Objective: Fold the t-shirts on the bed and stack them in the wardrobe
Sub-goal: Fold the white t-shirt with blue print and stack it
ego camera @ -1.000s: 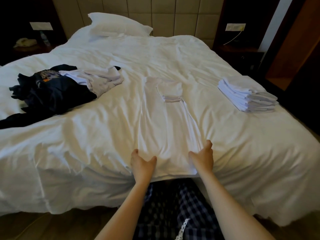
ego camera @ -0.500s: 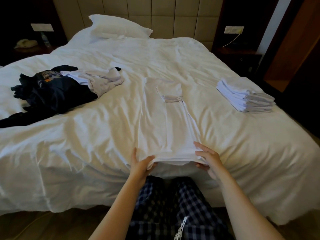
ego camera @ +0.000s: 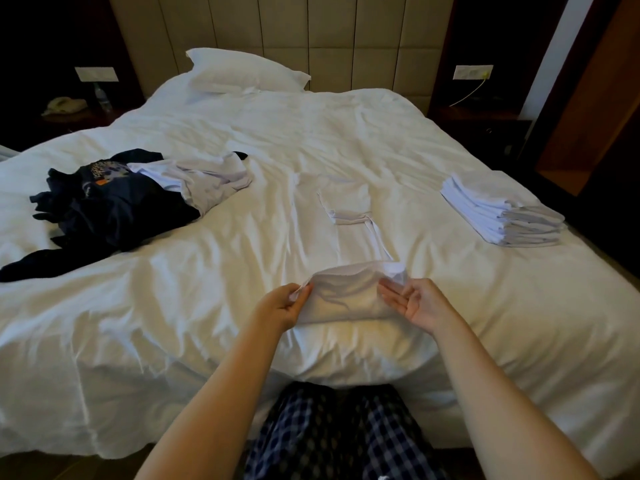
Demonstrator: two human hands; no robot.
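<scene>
A white t-shirt (ego camera: 349, 216) lies lengthwise on the bed (ego camera: 173, 306), its sides folded in. Its bottom hem is lifted off the bed and curls toward the collar. My left hand (ego camera: 280, 306) pinches the hem's left corner. My right hand (ego camera: 412, 299), palm up, holds the hem's right corner with its fingertips. A stack of folded white t-shirts (ego camera: 502, 211) sits at the bed's right side. A loose pile of dark and white clothes (ego camera: 114, 199) lies at the left.
A white pillow (ego camera: 242, 72) rests against the padded headboard. Dark nightstands stand on both sides, the left one with a phone (ego camera: 64, 105) and a bottle. A wooden wardrobe opening (ego camera: 595, 98) is at the far right. My checked trousers touch the bed's foot.
Both hands went from lying on the shirt's bottom edge to gripping its hem, and have lifted it up and forward toward the collar.
</scene>
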